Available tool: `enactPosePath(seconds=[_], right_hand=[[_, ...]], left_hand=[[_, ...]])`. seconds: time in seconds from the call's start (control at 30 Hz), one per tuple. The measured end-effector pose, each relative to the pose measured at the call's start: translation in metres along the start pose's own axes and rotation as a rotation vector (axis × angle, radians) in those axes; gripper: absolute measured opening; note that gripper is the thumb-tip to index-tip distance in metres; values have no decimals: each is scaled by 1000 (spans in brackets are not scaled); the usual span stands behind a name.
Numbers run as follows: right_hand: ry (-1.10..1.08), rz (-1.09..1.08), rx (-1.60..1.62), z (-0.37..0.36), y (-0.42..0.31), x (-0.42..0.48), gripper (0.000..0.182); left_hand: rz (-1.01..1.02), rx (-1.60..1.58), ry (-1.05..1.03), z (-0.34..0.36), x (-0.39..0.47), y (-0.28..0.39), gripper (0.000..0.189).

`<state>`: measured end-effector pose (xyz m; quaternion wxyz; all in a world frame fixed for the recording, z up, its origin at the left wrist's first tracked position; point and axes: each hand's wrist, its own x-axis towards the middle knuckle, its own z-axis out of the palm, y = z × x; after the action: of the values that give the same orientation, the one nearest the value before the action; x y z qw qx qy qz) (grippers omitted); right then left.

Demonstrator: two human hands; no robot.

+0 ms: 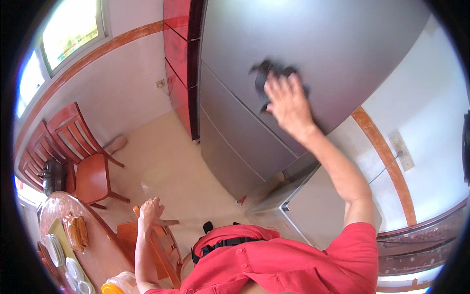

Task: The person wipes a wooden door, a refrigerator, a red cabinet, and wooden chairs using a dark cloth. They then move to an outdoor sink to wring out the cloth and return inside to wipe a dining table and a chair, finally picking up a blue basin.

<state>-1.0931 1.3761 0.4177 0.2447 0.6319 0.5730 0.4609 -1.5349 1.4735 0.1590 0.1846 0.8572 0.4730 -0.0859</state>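
Note:
My right hand (290, 101) is spread flat over a dark cloth (262, 86), pressing it against the grey side panel (330, 44) of a large refrigerator. The hand and cloth are blurred, and the palm hides part of the cloth. Red glossy door fronts (178, 70) form the refrigerator's left face. Lower left, my left hand (150, 212) hangs with loosely bent fingers above or against the back of a wooden chair (161, 246). Whether it touches the chair is unclear, and no object shows in it.
A low whitish appliance (319, 205) stands close on my right. At the left, a round wooden table (106, 257) carries white dishes (75, 270), a yellow tray (57, 228) and a packaged item (76, 231). More wooden chairs (93, 178) line the wall. A cord runs from a wall socket (401, 150).

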Motion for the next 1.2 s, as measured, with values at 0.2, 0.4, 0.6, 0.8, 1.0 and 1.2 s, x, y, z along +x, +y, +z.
enactPosePath(seconds=[0.2, 0.4, 0.6, 0.8, 1.0, 1.2], right_hand=[[-133, -153, 31, -8, 5, 2, 59], [426, 471, -284, -79, 163, 69, 50], [532, 560, -360, -81, 176, 96, 50], [-51, -211, 19, 5, 4, 66, 63], [46, -11, -47, -24, 51, 88, 57], [604, 527, -293, -84, 182, 111, 50]], left_hand=[[-18, 12, 52, 20, -6, -1, 29], [101, 42, -31, 10, -14, 9, 32], [55, 7, 11, 31, -6, 2, 33], [26, -17, -47, 27, -4, 2, 31], [-7, -89, -92, 18, -6, 4, 31], [94, 14, -62, 51, 4, -14, 33]])
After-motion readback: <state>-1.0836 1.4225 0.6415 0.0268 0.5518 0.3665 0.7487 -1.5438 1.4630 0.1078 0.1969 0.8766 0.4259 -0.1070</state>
